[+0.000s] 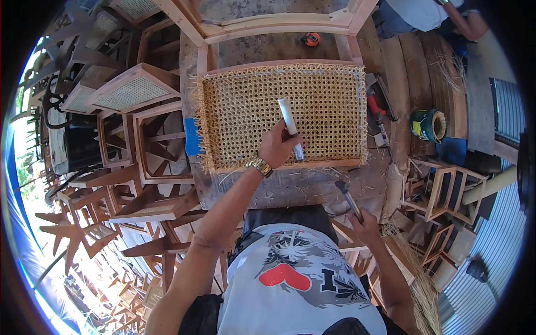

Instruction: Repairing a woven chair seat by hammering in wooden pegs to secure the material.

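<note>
In front of me a woven cane panel [245,111] lies over a wooden chair frame [279,30] on the workbench, its loose cane ends sticking out along the edges. My left hand [277,144], with a gold watch on its wrist, is closed around a short stick-shaped tool [287,116] with a pale, shiny upper part. The tool's lower end shows below the fingers, over the panel near its front edge; its exact kind is unclear. At the bench's front right, my right hand [365,226] grips a hammer [348,198] by its handle, the head pointing away from me.
An orange tape measure [310,39] lies beyond the panel. Right of it are a red-handled tool [375,106] and a green can [427,125]. Wooden chair frames [134,92] crowd the left side. Another person [419,14] is at the far right.
</note>
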{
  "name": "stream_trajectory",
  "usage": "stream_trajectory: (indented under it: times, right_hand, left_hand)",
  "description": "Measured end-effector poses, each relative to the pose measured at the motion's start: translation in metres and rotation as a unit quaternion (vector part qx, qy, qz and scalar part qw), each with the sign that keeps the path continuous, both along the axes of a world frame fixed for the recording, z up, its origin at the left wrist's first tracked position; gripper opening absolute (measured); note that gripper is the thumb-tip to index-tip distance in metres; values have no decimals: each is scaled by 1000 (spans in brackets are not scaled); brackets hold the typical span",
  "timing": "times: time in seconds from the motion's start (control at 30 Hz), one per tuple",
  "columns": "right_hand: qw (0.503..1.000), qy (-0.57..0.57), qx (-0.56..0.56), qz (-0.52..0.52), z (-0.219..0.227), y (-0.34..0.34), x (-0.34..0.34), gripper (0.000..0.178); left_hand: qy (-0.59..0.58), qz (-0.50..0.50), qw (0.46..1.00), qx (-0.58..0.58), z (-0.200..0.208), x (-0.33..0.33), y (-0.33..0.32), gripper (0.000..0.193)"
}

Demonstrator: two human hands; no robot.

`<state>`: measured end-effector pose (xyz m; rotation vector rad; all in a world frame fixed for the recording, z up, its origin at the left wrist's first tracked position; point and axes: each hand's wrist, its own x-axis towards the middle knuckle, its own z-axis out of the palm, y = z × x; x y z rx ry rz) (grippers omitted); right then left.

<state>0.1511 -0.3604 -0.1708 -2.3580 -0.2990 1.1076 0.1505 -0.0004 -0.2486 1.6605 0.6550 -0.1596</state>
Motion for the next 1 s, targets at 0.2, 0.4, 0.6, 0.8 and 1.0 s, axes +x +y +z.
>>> stream_trajectory:
  times: [0.2, 0.4, 0.6, 0.8, 1.0]
  right_hand:
    - [995, 23, 37, -92, 12, 19, 8, 30]
    - [986, 36, 75, -145, 7, 13, 3, 35]
    - [978, 39, 70, -195, -2, 7, -4, 36]
    - [977, 35, 74, -195, 6, 18, 0, 36]
    - [983, 10, 34, -178, 8, 25, 5, 40]
  left_hand:
    - [27, 100, 961, -257, -1, -6, 9, 26]
    - [-84, 107, 938, -320, 3, -16, 17, 32]
    - [-137, 200, 886, -395, 31, -8, 16, 40]
    - [-134, 78, 937, -313, 33, -6, 10, 46]
    - [-107, 79, 965, -226, 36, -8, -5, 32]
